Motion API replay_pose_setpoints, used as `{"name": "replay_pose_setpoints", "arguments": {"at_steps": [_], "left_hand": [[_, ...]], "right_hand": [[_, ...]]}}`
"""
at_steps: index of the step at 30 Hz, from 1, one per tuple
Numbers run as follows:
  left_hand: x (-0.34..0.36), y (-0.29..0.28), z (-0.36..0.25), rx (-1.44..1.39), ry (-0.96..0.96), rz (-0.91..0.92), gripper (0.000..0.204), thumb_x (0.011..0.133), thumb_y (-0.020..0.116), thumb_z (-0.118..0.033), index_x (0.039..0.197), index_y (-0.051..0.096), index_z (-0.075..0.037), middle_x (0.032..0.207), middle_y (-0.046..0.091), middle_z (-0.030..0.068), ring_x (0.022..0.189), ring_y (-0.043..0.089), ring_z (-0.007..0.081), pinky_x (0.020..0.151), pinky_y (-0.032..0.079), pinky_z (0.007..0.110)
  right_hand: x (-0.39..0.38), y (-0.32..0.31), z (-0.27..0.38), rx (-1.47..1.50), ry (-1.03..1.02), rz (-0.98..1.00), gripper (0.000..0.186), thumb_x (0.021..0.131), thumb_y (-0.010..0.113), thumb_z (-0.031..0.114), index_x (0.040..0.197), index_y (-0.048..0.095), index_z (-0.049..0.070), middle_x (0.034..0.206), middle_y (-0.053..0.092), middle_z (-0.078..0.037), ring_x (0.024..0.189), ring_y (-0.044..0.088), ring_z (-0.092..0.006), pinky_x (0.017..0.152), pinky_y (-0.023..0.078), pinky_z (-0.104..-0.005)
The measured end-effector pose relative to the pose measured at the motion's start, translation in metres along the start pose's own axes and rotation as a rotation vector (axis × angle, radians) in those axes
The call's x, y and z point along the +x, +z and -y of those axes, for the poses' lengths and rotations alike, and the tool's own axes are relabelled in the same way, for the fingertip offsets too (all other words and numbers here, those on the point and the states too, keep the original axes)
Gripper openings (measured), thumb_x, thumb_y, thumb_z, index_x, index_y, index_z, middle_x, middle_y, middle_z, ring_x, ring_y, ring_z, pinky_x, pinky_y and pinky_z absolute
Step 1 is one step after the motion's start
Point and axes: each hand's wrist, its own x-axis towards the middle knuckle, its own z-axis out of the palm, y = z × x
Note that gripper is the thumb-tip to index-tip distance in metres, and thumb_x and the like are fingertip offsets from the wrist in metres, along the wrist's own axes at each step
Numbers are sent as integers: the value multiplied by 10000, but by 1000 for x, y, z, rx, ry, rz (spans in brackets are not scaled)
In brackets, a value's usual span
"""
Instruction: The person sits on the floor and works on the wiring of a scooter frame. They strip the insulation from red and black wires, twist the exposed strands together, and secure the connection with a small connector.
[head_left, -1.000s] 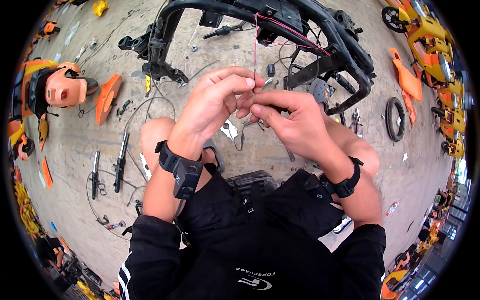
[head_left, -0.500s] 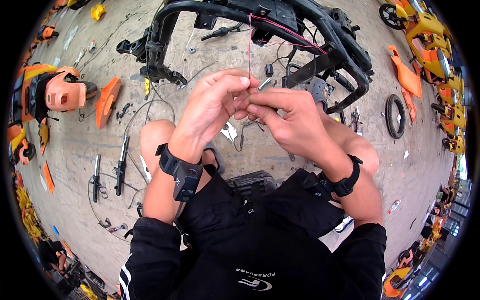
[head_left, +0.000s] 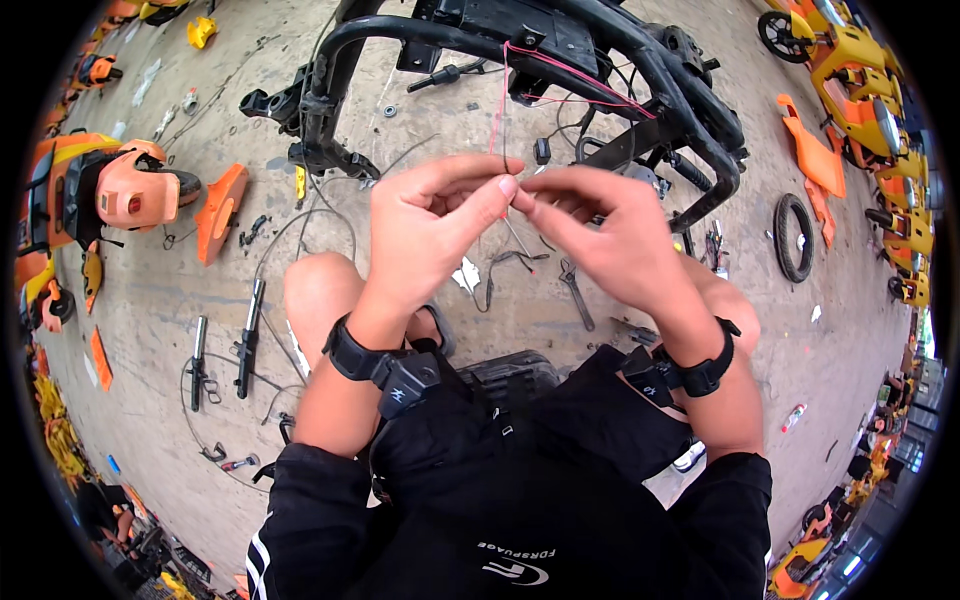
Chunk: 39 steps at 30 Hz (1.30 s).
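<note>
In front of me stands a black tubular vehicle frame (head_left: 440, 36). From its crossbar a thin pink wire (head_left: 500, 105) and a thin dark strand hang down to my hands. My left hand (head_left: 420, 230) is closed, its thumb and forefinger pinching the strand's lower part. Thumb to fingertips, my right hand (head_left: 615, 235) is closed against the left at the same spot, its fingers slightly blurred. Whatever lies between the touching fingertips is mostly hidden. More pink wire stretches along the frame to the right.
An adjustable wrench (head_left: 576, 297) lies on the floor below my right hand. Two fork tubes (head_left: 248, 345) and cables lie left of my leg. Further off are an orange panel (head_left: 220, 215), an orange scooter (head_left: 135, 200), a tyre (head_left: 793, 238) and parked yellow scooters (head_left: 855, 85).
My right hand has drawn up and right, with its wrist raised, uncovering the wrench. The left hand has turned inward, its thumb now meeting the right fingertips. The view has shifted slightly.
</note>
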Motion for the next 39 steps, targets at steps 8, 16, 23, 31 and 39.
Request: {"name": "replay_pose_setpoints", "arguments": {"at_steps": [8,16,23,31,39], "left_hand": [[-3,-2,7,514,352,19,124,842,730,26,965,746,27,768,707,77,627,615,103,561,446,232],[-3,-2,13,575,536,-22,122,796,743,38,909,746,-8,685,652,69,507,505,126,497,398,279],[-15,5,13,256,198,19,103,908,692,-13,994,718,36,757,724,77,656,701,109,580,514,231],[-16,-4,4,39,-21,121,131,966,665,-65,1032,707,40,779,718,86,667,673,111,575,505,230],[-8,-18,4,-423,-259,262,133,972,644,-68,1043,700,30,758,686,119,548,510,82,495,418,240]], "right_hand": [[3,4,7,188,-218,-110,317,842,743,6,1153,691,31,933,695,-26,746,607,-63,641,497,-216],[10,7,4,317,-55,16,346,906,696,2,1236,596,-18,1052,683,-81,846,640,-85,700,511,-217],[24,2,-7,1053,359,204,407,963,654,131,1316,514,-15,1133,673,-158,717,603,-108,589,481,-241],[27,7,-18,1184,360,288,323,994,635,131,1288,549,28,1181,670,-139,654,560,-81,587,471,-246],[28,17,-26,1351,312,360,334,989,649,75,1309,553,61,1208,656,-105,642,515,-59,574,435,-230]]}}
